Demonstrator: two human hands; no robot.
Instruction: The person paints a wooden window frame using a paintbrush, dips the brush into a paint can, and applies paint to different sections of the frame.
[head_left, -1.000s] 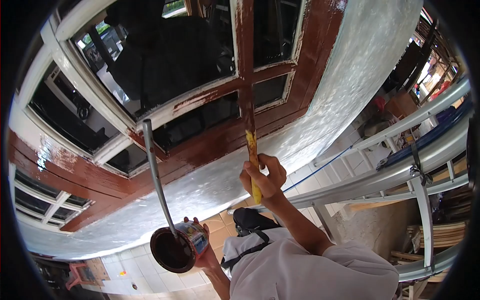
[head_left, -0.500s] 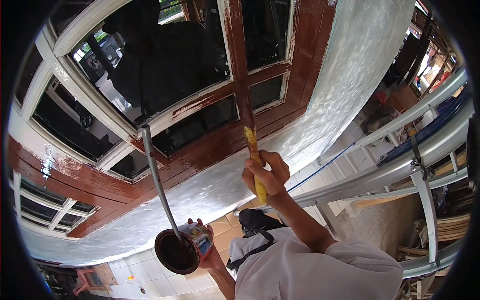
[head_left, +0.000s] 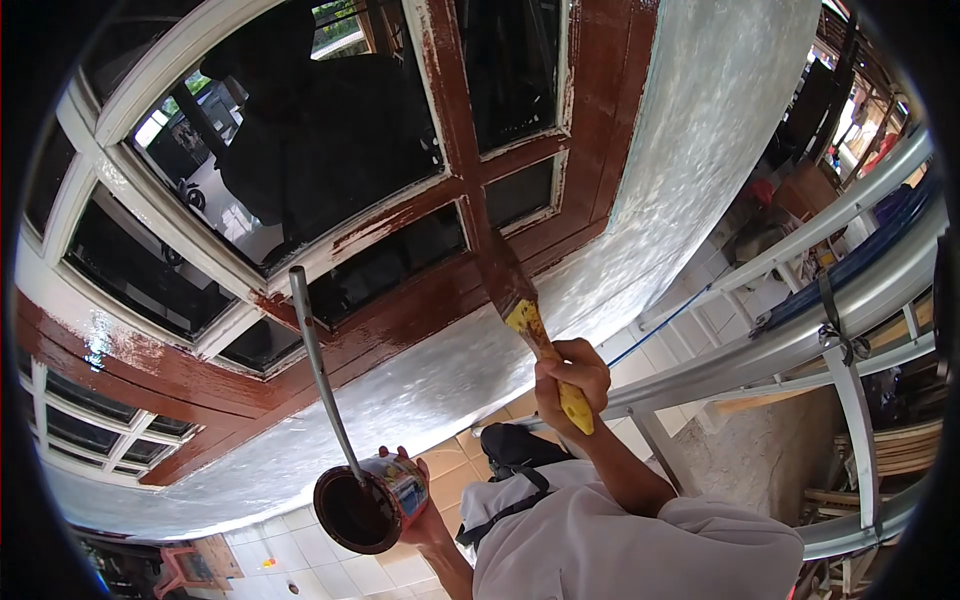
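My right hand [head_left: 572,384] is closed around the yellow, paint-spotted handle of a paintbrush [head_left: 528,318]. The brush's dark bristles touch the brown-painted window frame [head_left: 480,272] near a joint between panes. In my left hand [head_left: 428,515] is a paint can [head_left: 398,487], tilted so its dark inside faces me; my fingers wrap round its side. A grey metal rod [head_left: 322,370] stands up out of the can. Parts of the frame are glossy reddish brown, while the bars [head_left: 170,212] further left are white. Brown smears edge some glass panes [head_left: 395,255].
Below the window runs a grey-white wall [head_left: 715,150]. An aluminium ladder [head_left: 690,370] lies along my right side, with a blue bundle [head_left: 850,285] near it. White floor tiles [head_left: 310,560] and a pink plastic stool [head_left: 180,568] are at lower left.
My right hand has moved right and slightly down with the paintbrush, which now shows its broad side. The view has shifted slightly. My left hand still holds the can.
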